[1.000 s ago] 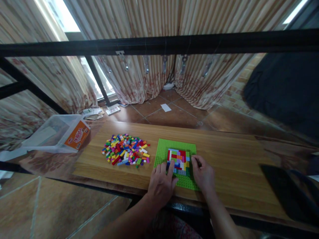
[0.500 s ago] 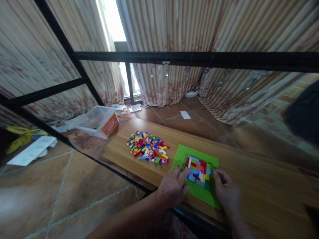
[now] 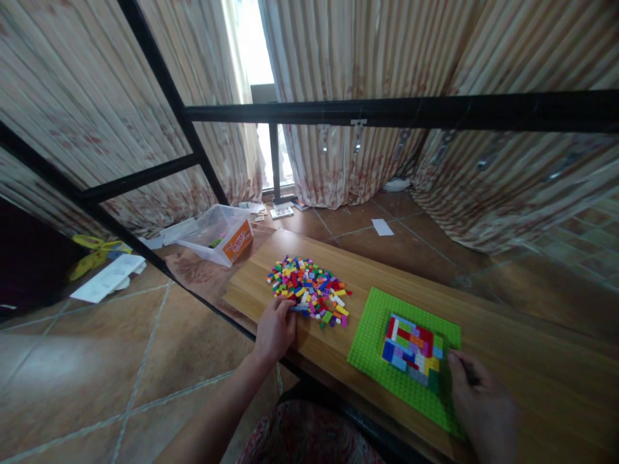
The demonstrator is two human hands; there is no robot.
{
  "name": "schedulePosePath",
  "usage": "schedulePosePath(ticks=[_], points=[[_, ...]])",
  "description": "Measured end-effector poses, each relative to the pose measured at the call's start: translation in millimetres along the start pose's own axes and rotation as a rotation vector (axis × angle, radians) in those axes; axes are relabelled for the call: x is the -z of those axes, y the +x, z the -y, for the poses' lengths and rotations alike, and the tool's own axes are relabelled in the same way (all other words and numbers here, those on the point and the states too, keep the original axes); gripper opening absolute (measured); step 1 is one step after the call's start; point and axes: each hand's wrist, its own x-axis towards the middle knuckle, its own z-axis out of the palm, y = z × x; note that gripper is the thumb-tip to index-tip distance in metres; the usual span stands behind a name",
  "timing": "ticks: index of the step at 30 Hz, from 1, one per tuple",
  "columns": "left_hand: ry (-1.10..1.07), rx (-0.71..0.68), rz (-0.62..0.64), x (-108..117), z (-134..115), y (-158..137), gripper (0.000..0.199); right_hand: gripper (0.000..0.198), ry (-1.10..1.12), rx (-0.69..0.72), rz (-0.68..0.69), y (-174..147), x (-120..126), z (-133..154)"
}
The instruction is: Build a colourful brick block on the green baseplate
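Note:
My left hand (image 3: 275, 328) is at the near-left edge of a pile of small coloured toy bricks (image 3: 316, 290). Its fingers are drawn together over a dark red brick, beside a light blue one; whether they grip anything is hidden. A green studded baseplate (image 3: 370, 325) lies to the right of the pile, bearing a block of joined bricks (image 3: 411, 348) in red, blue, yellow, white and other colours. Beside the plate's right edge is my right hand (image 3: 483, 403), thumb and fingers closed together. What it holds, if anything, cannot be made out.
The wooden bench top (image 3: 527, 374) carries the bricks and plate. A clear plastic bin (image 3: 217, 235) with an orange label stands past its left end. A black metal rail (image 3: 387, 109) crosses in front of striped curtains (image 3: 338, 51). White paper (image 3: 382, 227) lies on the tiled floor.
My left hand has left the baseplate and moved left to the brick pile. Dark blue now shows at the built block's left corner. My right hand stays by the plate; the view has shifted.

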Motion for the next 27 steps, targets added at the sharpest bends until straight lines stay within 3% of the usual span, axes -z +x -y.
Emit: schedulePosePath(ticks=[10, 16, 19, 21, 27], points=[[0.013, 0.017, 0.012, -2.3, -0.4, 3.1, 0.01, 0.048, -0.002, 0.035, -0.037, -2.2, -0.7, 5.2], [-0.105, -0.024, -0.008, -1.2, -19.9, -2.2, 0.009, 0.046, 0.185, -0.001, -0.029, -1.6, 2.4, 12.2], [-0.225, -0.153, 0.085, -3.1, -46.8, -8.4, 0.011, 0.043, 0.289, -0.05, -0.057, -13.2, 16.2, 27.7], [-0.294, -0.239, 0.19, -6.7, -67.9, -14.5, 0.012, 0.038, 0.303, -0.004, -0.036, -28.9, 27.4, 43.3], [-0.486, -0.486, 0.498, -26.2, -115.9, -30.5, 0.017, 0.031, 0.391, 0.223, 0.33, -79.4, 41.9, 77.1]])
